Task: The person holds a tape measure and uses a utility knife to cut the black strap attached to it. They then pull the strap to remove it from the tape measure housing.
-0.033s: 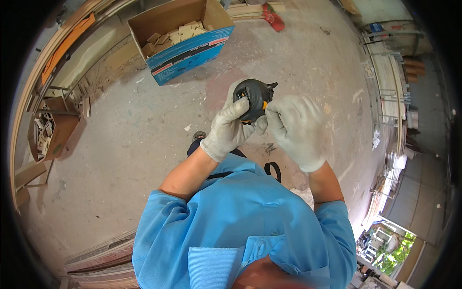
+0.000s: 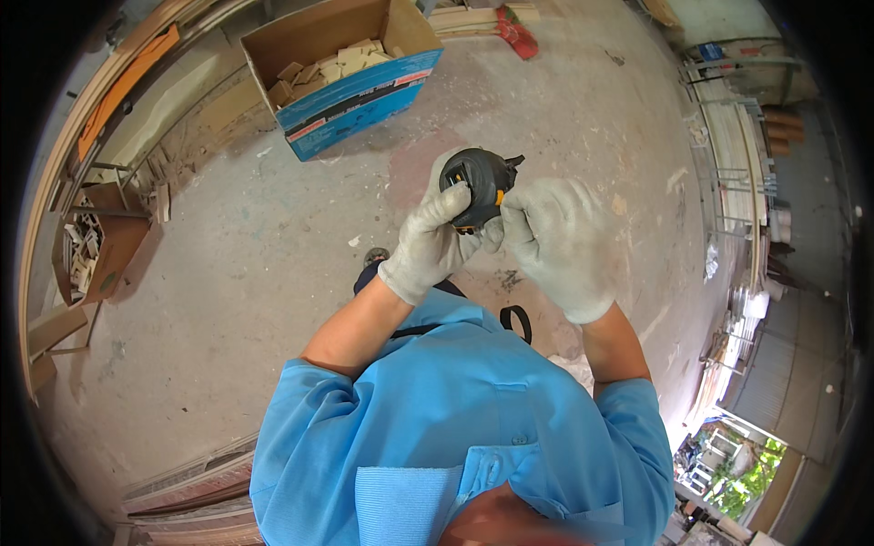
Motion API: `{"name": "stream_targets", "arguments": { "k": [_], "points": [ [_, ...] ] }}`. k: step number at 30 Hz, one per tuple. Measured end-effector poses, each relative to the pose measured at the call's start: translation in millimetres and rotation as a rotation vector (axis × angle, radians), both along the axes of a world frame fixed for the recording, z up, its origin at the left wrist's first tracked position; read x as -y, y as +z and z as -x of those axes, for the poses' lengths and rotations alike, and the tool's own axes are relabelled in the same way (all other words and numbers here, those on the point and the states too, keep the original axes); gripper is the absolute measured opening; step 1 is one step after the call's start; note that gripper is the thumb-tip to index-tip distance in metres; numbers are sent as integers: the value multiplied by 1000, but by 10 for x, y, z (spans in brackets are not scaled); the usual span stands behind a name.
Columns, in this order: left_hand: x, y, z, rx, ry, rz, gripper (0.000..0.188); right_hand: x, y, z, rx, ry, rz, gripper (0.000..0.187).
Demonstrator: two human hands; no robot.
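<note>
Gloved hands hold a tape measure near two boxes of offcuts

A blue cardboard box (image 2: 364, 114) stands open on the floor (image 2: 246, 300), its brown inside showing and many small, pale wood pieces (image 2: 337, 68) heaped within. At the far left, a brown box (image 2: 118, 241) holds a jumble of thin, light scraps (image 2: 84, 250).

Nearer the middle, the person's left hand (image 2: 428, 238), in a pale glove, is clamped around a black tape measure (image 2: 480, 187) with yellow details, held up in front of the body above the floor. The right hand (image 2: 566, 241), gloved too, is at its right side, thumb and fingers bent close together; whether they pinch any part of it cannot be told.

The glove covers part of the tape measure's lower side. The blue box's far corner meets the upper edge of the view, and its depth is hidden under the heap. One shoe (image 2: 376, 256) shows only in part past the left forearm, and the stacks along the right rim are bent and hard to make out.
</note>
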State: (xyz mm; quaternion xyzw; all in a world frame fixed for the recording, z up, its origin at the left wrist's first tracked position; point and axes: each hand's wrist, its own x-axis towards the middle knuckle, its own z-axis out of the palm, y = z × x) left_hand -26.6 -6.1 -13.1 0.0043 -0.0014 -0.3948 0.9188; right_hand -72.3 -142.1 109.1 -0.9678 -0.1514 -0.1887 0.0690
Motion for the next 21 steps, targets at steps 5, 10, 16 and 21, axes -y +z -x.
{"name": "stream_targets", "arguments": {
  "k": [5, 10, 16, 21],
  "points": [
    [61, -131, -161, -73, -48, 51, 56, 63, -142, -175, -33, 23, -129, 16],
    [42, -207, -233, -53, -67, 261, 58, 125, -51, -97, -238, 42, -401, 13],
    [48, -189, -210, -51, -29, 150, 68, 80, 1, -163, -74, -40, -335, 27],
    [30, -183, -215, 9, -55, 122, 67, 114, 82, -242, -151, -66, -445, 29]
  ]
}}
